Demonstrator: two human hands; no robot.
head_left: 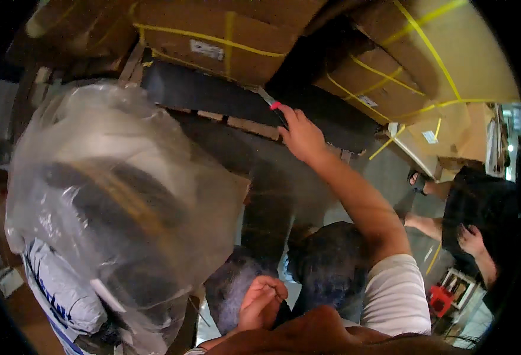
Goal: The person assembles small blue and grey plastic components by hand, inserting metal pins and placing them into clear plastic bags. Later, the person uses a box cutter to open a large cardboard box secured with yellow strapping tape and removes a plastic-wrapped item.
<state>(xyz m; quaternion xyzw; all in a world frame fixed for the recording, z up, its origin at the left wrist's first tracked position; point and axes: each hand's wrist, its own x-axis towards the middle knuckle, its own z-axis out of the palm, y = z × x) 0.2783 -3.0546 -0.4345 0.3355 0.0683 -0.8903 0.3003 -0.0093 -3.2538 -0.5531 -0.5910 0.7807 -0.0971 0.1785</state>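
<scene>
My right hand (305,135) reaches forward, wrapped round the dark handle of a utility knife (275,106) with a red collar. The blade is out. Its tip is at the lower front edge of a large cardboard box (257,50) bound with yellow straps. Whether the blade cuts into the board, I cannot tell. This box sits on a dark sheet-covered base (195,89) with wooden slats under it. Close to my body, my left hand (263,300) is curled closed above my lap, and nothing shows in its fingers.
A big cloudy plastic bag (124,195) fills the left side, with a grey-white printed package (65,290) below it. More strapped cardboard boxes (384,89) stand at the far right. Another person in dark clothes (479,219) is at the right, near a red object (441,300).
</scene>
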